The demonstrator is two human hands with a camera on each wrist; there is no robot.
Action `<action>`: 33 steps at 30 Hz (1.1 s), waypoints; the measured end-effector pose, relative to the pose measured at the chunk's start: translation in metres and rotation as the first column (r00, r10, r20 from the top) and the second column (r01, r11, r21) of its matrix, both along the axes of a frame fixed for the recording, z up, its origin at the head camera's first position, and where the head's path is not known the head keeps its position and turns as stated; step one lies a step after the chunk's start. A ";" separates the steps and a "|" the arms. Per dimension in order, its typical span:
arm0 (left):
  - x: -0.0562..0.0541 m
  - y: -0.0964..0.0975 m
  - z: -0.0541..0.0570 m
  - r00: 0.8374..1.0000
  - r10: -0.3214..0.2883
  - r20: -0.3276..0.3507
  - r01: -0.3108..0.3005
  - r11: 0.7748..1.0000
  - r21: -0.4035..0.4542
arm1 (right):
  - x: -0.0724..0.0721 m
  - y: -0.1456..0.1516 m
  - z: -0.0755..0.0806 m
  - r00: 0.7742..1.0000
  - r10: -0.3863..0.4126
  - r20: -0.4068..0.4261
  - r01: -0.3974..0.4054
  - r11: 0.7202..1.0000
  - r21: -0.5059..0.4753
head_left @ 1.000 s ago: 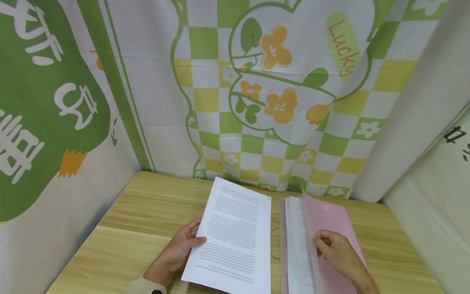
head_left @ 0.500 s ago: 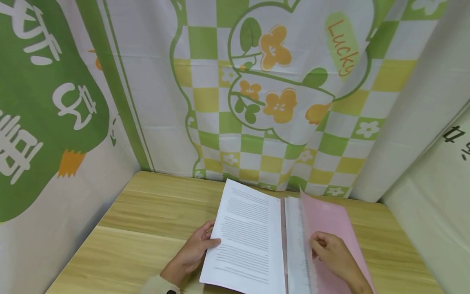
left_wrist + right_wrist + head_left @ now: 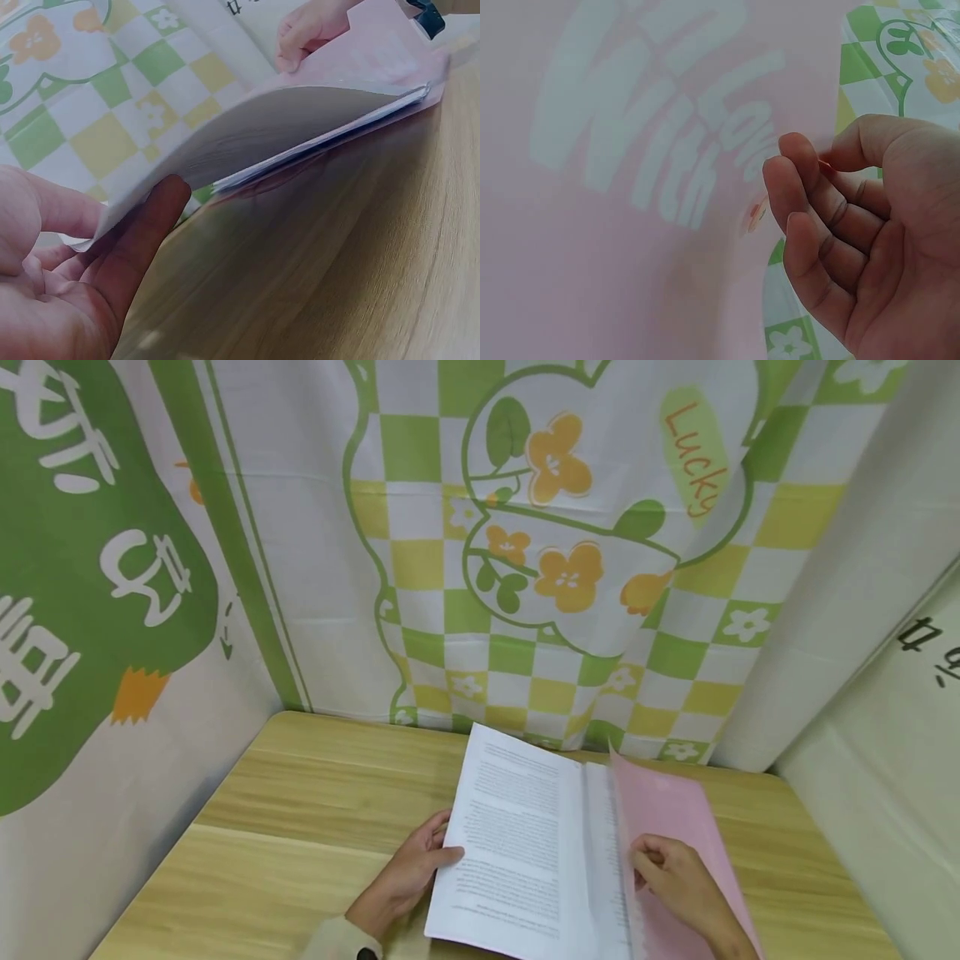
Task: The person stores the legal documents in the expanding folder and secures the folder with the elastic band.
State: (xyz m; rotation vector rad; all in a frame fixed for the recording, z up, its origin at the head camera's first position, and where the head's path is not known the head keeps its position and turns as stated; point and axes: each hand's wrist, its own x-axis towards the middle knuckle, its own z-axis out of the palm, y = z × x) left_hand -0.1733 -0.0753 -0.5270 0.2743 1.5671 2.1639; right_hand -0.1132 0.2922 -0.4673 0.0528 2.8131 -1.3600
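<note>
In the head view my left hand pinches the left edge of some printed white sheets, thumb on top. The sheets lean to the right, and their right side lies over the inner side of a pink folder. Other papers show in the folder beside its raised cover. My right hand pinches the free edge of that cover and holds it up. From the left wrist, the sheets bow upward between my left fingers and the folder. White lettering marks the pink cover in the right wrist view.
A wooden table lies under everything. Behind it hangs a green, yellow and white checked curtain. More printed cloth borders the left side, with a pale cloth on the right. A dark band sits on the right wrist.
My left hand has carried the sheets to the right, so they now cover the strip of folder that showed between them. My right hand has shifted slightly left, still holding the cover.
</note>
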 end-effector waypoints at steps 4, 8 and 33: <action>-0.002 0.006 0.000 1.000 -0.007 -0.003 0.007 1.000 0.007 | 0.000 -0.001 0.001 1.000 0.005 -0.007 -0.005 1.000 -0.002; -0.003 0.013 -0.001 1.000 -0.021 -0.012 0.021 1.000 0.018 | -0.001 -0.001 0.002 1.000 0.012 -0.013 -0.012 1.000 0.007; -0.009 0.051 -0.003 1.000 -0.029 -0.001 0.029 0.999 0.016 | -0.001 -0.001 -0.002 1.000 0.004 0.000 -0.004 1.000 0.004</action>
